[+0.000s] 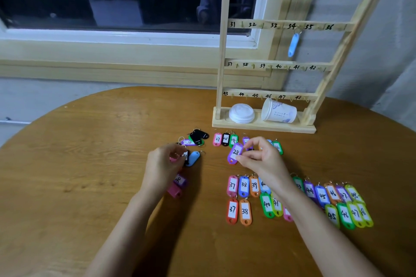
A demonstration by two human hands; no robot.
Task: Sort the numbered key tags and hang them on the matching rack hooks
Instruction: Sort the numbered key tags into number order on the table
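Purple plastic key tag numbered 28 [235, 153] is pinched by the right hand [258, 157]. Lay it label up beside the black plastic 28 tag [225, 139] and green plastic 28 tag [234, 140] just beyond that hand. The left hand [163, 162] curls over the loose tag heap [195, 137]; whether it grips one, I cannot tell.

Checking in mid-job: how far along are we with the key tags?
Done: one blue tag hangs on the rack near the 34 mark; many tags lie sorted in rows on the table. In hand: the right hand pinches purple tag 28, the left hand pinches a black tag at the unsorted pile. Left: finish sorting, then hang nearly everything; the other hooks in view are bare.
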